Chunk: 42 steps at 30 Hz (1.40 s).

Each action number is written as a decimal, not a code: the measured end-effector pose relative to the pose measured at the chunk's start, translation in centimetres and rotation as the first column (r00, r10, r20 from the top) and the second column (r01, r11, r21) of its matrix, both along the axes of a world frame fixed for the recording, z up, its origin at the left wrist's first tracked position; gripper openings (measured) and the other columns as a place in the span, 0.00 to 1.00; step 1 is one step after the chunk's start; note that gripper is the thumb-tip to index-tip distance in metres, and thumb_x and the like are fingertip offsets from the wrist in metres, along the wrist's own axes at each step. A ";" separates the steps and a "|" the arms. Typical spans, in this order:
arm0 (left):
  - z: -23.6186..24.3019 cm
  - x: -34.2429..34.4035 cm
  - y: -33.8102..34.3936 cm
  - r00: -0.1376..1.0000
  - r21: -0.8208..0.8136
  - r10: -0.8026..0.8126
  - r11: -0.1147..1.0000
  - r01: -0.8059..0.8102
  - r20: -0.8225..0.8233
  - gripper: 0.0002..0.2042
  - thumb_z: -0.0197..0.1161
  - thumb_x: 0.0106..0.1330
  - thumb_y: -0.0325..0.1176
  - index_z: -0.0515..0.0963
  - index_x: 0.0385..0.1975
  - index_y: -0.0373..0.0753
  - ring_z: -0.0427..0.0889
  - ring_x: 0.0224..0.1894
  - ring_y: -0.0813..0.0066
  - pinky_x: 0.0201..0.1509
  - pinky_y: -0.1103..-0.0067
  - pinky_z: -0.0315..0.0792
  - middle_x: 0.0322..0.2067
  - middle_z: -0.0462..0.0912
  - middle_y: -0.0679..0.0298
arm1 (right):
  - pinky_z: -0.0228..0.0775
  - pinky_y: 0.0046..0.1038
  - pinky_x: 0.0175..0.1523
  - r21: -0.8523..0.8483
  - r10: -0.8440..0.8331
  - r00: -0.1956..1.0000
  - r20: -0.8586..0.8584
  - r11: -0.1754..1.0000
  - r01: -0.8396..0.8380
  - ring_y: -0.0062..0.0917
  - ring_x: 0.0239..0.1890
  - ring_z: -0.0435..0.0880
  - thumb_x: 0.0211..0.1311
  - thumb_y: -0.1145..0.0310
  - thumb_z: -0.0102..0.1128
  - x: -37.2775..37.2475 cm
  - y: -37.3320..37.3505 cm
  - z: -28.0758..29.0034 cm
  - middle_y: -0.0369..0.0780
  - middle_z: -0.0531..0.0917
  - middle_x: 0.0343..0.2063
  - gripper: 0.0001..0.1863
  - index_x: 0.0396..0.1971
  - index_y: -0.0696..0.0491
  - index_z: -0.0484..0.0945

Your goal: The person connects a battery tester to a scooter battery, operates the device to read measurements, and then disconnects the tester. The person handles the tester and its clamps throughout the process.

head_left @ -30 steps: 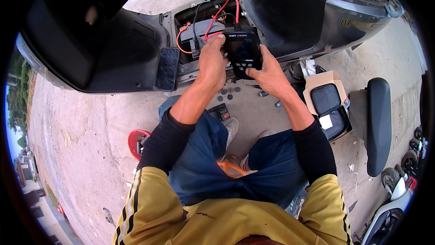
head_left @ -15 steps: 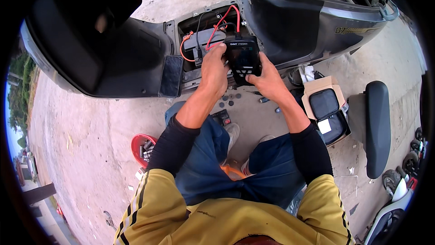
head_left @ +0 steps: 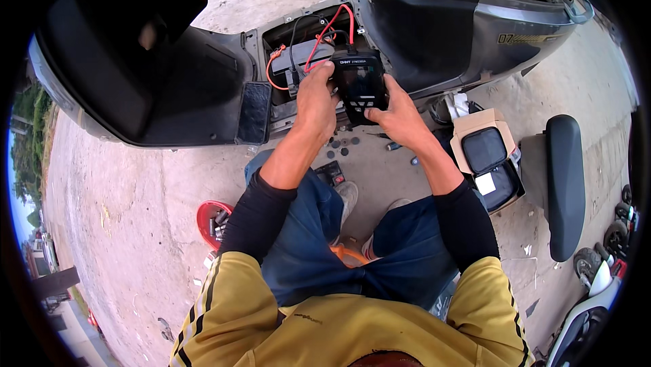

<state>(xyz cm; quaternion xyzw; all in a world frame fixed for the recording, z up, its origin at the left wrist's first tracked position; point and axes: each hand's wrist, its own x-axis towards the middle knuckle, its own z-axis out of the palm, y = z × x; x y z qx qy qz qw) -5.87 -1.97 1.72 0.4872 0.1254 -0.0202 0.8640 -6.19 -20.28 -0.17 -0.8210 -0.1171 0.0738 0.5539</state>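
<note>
Both hands hold a black handheld battery tester (head_left: 361,82) with a small dark screen and several buttons. My left hand (head_left: 317,99) is closed on its left edge, thumb near the top corner. My right hand (head_left: 399,114) grips the lower right side, its thumb at the buttons. A red cable (head_left: 352,24) and a black one run from the tester's top into the open floor compartment of a dark grey scooter (head_left: 434,34). In there lies a grey battery (head_left: 288,62), with an orange-red wire (head_left: 271,72) and a black clamp (head_left: 293,82) at its left end.
An open cardboard box with a black case (head_left: 483,150) lies on the right, beside a detached scooter seat (head_left: 564,187). A red bowl of metal sockets (head_left: 214,221) sits at the left. Round caps (head_left: 344,146) lie on the ground below the tester. A black panel (head_left: 254,112) rests by the compartment.
The view has shifted slightly, so the tester and hands appear a little further left. Both hands keep their hold on it, and the right thumb stays at the buttons.
</note>
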 end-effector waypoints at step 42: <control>1.1 1.4 11.6 0.946 0.341 0.261 0.886 -0.314 0.193 0.21 0.64 0.73 0.34 0.74 0.61 0.27 0.82 0.52 0.67 0.57 0.71 0.77 0.51 0.83 0.53 | 0.86 0.46 0.52 0.719 0.286 0.920 -0.267 0.695 -0.007 0.33 0.55 0.86 0.68 0.60 0.72 -0.4 -0.8 3.5 0.45 0.82 0.56 0.36 0.69 0.58 0.66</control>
